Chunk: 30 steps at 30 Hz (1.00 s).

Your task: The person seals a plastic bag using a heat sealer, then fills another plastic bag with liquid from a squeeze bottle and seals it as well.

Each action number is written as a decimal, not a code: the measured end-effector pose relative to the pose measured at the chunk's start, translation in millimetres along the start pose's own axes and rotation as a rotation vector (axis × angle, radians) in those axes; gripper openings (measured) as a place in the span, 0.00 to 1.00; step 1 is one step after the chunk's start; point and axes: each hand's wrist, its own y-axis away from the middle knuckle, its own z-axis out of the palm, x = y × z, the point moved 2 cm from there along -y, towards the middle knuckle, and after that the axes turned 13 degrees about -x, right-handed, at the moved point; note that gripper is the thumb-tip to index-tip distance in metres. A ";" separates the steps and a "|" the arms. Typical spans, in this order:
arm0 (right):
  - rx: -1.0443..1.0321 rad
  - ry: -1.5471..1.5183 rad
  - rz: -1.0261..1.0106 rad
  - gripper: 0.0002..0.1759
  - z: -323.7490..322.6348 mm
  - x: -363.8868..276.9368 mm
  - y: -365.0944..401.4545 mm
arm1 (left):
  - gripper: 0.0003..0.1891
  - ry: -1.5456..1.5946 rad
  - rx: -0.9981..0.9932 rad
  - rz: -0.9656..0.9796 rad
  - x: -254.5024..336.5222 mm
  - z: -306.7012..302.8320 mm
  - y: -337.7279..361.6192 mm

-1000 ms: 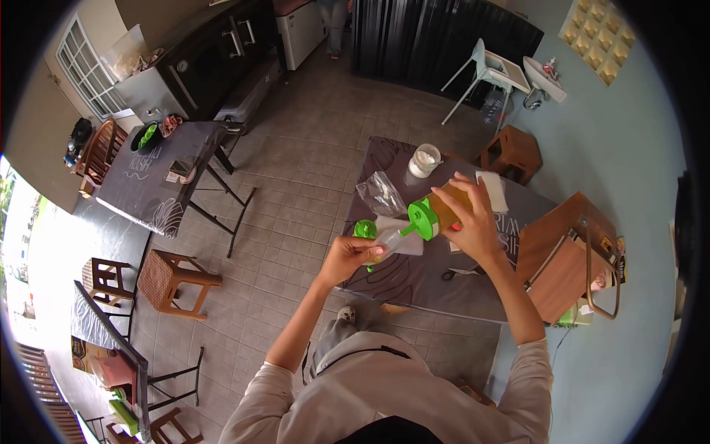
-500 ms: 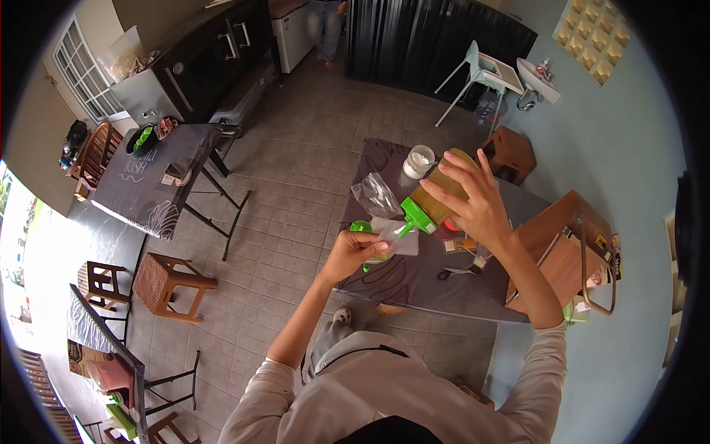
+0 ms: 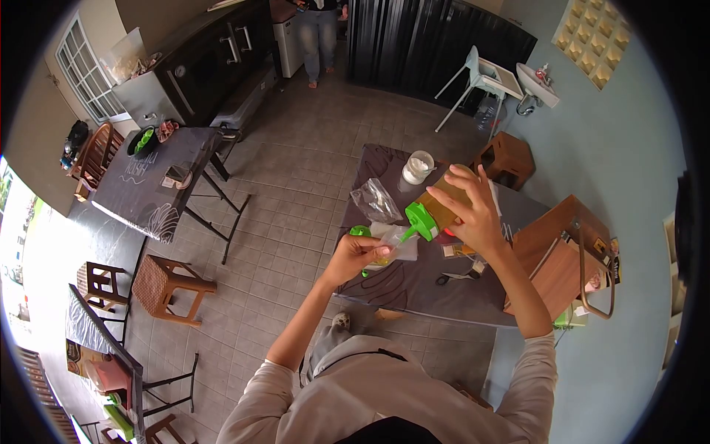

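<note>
My right hand (image 3: 477, 214) is wrapped round a squeeze bottle (image 3: 448, 198) of amber liquid, tilted with its green nozzle cap pointing down and left. The nozzle tip reaches into the mouth of a small clear plastic bag (image 3: 390, 235). My left hand (image 3: 350, 259) pinches this bag between thumb and fingers. Partly hidden behind the left hand is another green-capped container (image 3: 360, 231). A crumpled clear plastic bag (image 3: 376, 201) lies just beyond the hands, near a glass jar of white contents (image 3: 418, 166). Scissors (image 3: 464, 274) rest on the table below my right hand.
The dark patterned table (image 3: 384, 287) stands in front of me, with a wooden holder (image 3: 551, 255) at its right end. Brown stools (image 3: 174, 288) and another dark table (image 3: 137, 192) stand to the left. At the back is a person (image 3: 319, 41), near a white high chair (image 3: 492, 78).
The bottle has shifted slightly down, and its nozzle sits a little lower at the small bag. The person at the back has come further into view.
</note>
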 end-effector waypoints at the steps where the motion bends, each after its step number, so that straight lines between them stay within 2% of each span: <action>1: 0.002 0.002 0.001 0.34 1.4 0.2 1.2 | 0.11 -0.022 -0.003 -0.003 -0.5 0.0 -0.5; 9: 0.010 -0.184 0.129 0.35 23.7 5.4 17.3 | 0.11 -0.010 -0.036 -0.010 -5.8 -1.1 -9.4; 15: 0.008 0.029 0.077 0.38 19.4 9.0 18.2 | 0.11 -0.023 -0.089 -0.031 -10.0 -2.0 -17.3; 22: 0.026 -0.033 0.136 0.37 21.6 12.3 14.9 | 0.11 0.002 -0.120 -0.033 -9.2 -8.5 -26.5; 25: 0.026 -0.202 0.252 0.37 33.0 12.1 18.9 | 0.11 0.063 -0.100 -0.022 -4.0 -9.5 -29.4; 27: 0.091 -0.515 0.432 0.37 55.0 18.9 32.6 | 0.11 0.062 -0.088 -0.034 -2.7 -14.2 -33.8; 30: 0.176 -0.617 0.564 0.36 97.3 14.3 60.4 | 0.11 0.108 -0.034 -0.037 0.8 -21.4 -40.5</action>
